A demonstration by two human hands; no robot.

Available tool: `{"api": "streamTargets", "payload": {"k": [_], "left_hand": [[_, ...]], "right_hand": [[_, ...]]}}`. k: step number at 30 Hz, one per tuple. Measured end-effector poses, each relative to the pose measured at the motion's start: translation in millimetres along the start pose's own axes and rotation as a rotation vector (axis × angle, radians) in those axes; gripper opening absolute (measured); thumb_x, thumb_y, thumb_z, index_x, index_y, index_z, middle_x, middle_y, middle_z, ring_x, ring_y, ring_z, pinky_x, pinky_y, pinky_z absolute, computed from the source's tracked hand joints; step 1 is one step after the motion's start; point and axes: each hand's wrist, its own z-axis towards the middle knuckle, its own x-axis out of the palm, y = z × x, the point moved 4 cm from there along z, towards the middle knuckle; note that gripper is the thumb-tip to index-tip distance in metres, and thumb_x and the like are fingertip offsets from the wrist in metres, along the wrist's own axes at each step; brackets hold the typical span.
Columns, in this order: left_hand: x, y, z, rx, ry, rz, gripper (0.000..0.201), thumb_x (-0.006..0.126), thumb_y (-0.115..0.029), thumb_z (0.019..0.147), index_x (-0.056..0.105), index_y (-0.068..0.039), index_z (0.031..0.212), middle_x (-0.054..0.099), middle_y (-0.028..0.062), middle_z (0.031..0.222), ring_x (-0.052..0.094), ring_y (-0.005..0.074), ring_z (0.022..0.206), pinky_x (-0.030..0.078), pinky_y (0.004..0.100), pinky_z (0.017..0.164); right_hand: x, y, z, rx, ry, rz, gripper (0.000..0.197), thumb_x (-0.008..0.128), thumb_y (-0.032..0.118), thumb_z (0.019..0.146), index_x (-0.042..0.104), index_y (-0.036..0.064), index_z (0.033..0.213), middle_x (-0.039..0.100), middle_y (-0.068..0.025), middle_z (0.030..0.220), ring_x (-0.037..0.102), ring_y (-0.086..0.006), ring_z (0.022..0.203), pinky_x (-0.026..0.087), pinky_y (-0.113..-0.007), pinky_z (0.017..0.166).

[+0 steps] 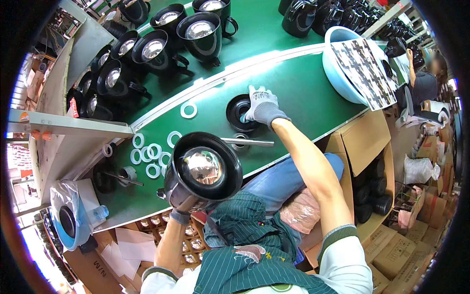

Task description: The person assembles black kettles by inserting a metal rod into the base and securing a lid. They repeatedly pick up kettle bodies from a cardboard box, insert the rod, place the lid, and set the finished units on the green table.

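Green worktop (293, 81) curves across the scene. One black vessel (201, 166), mirror-bottomed, tilted above the near edge; left hand (180, 215) beneath has hold of it, fingers mostly hidden. One black dish (235, 112), farther right, lies on the worktop; right hand (262, 104) at its right rim, forearm reaching from near right, grip partly spread, hold cannot be told. At least eight white rings (150, 153), left.

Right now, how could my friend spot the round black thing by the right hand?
Find the long green table, then the gloved right hand over it. The round black piece sits partly under that hand; unlike the pale rings to its left, it's dark and wider.
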Motion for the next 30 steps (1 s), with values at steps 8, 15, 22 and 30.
{"api": "streamTargets", "payload": {"k": [8,15,22,30], "left_hand": [[22.9,-10.4,21.7,0.187,0.181,0.266,0.046,0.071,-0.023,0.093,0.065,-0.011,0.137,0.062,0.01,0.144,0.055,0.0313,0.136,0.043,0.0468,0.116],[63.7,-43.9,28.3,-0.162,0.543,-0.465,0.066,0.06,-0.024,0.103,0.032,-0.007,0.16,0.042,0.0135,0.161,0.045,0.0305,0.146,0.039,0.0482,0.122],[98.7,-148.8,16.6,0.333,0.675,-0.199,0.069,0.075,-0.015,0.094,0.042,-0.006,0.155,0.05,0.0126,0.155,0.049,0.0246,0.141,0.039,0.0418,0.122],[121.0,-183.9,21.2,0.103,0.82,-0.019,0.079,0.084,-0.025,0.083,0.049,-0.009,0.151,0.053,0.0127,0.153,0.053,0.0277,0.138,0.039,0.0445,0.12]], "right_hand": [[-54.2,-14.4,-136.0,-0.331,-0.652,0.764,0.073,0.09,0.034,0.073,0.056,-0.0028,0.126,0.061,-0.0228,0.116,0.064,-0.0407,0.105,0.051,-0.049,0.094],[-20.9,-25.8,-236.6,-0.577,-0.117,1.553,0.066,0.095,0.035,0.073,0.053,0.0036,0.113,0.03,-0.027,0.163,0.033,-0.0312,0.15,0.026,-0.04,0.121],[-34.6,-47.5,-303.3,-0.796,-0.57,1.273,0.057,0.103,0.034,0.059,0.065,0.0076,0.092,0.043,-0.029,0.155,0.043,-0.0397,0.145,0.036,-0.045,0.117],[-42.1,-61.7,-341.0,-0.992,-0.776,1.184,0.059,0.104,0.04,0.054,0.066,0.0116,0.09,0.049,-0.0272,0.149,0.047,-0.0432,0.141,0.041,-0.049,0.116]]}}
